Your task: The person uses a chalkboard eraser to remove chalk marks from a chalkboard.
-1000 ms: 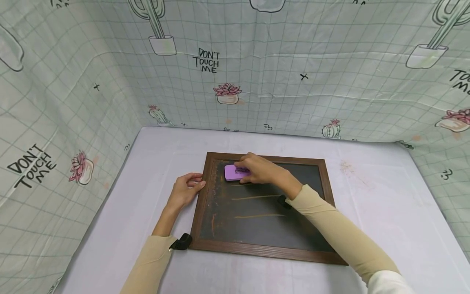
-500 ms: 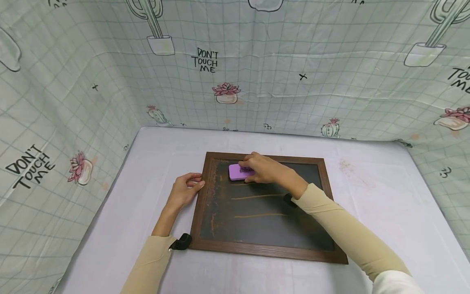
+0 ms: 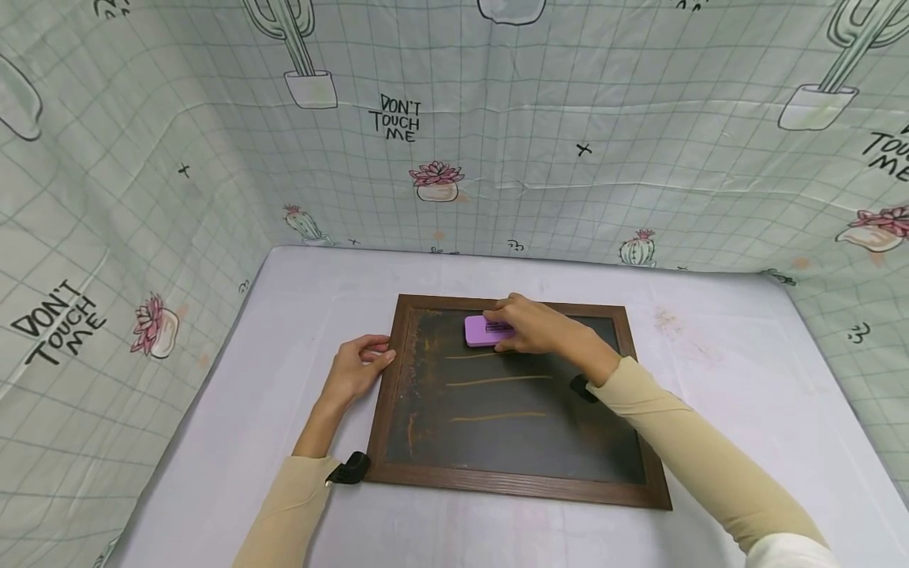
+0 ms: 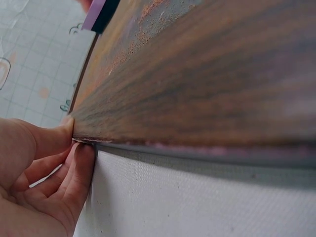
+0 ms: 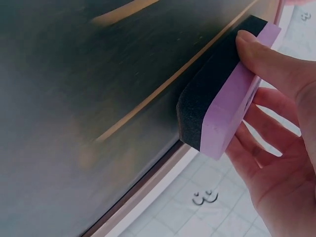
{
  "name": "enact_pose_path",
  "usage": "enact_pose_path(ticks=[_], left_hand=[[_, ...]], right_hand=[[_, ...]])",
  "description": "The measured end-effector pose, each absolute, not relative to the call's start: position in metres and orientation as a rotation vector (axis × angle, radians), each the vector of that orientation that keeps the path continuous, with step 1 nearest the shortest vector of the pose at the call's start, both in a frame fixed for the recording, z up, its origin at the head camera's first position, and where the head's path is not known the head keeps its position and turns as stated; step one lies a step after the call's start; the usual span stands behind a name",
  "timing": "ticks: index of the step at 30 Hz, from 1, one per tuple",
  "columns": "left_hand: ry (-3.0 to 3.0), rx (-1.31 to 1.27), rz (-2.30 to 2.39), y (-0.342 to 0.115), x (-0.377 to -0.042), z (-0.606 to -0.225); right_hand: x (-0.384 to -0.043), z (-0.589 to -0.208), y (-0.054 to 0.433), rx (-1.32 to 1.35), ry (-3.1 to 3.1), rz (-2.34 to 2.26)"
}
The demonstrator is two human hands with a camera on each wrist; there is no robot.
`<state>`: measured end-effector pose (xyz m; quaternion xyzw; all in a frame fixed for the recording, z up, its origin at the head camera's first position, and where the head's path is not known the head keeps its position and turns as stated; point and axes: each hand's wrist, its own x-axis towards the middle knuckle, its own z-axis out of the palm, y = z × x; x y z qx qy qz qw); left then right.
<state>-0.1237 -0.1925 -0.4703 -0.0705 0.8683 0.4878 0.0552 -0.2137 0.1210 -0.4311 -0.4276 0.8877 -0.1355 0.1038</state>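
A chalkboard with a brown wooden frame lies on the table, three orange chalk lines across its middle. My right hand grips a purple board eraser near the board's top edge, just above the uppermost line. In the right wrist view the thumb lies along the black felt side of the eraser, fingers on the purple back. At the left side of the frame is my left hand. The left wrist view shows that hand pinching the frame's edge, thumb above and fingers beneath.
Orange chalk smears mark the board's left side. A white cloth covers the table, with a faint stain at the right. Behind and beside it hangs a gridded curtain printed with cacti.
My right hand has slid the eraser to the right along the top of the board. The left hand has stayed at the frame.
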Motion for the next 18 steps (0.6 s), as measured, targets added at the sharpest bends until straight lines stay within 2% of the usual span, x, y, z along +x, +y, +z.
enact_pose_path(ticks=[18], left_hand=[[2.645,-0.19,1.491,-0.194,-0.125,-0.473]], right_hand=[[-0.213,-0.433,0.165,-1.235,2.678,-0.45]])
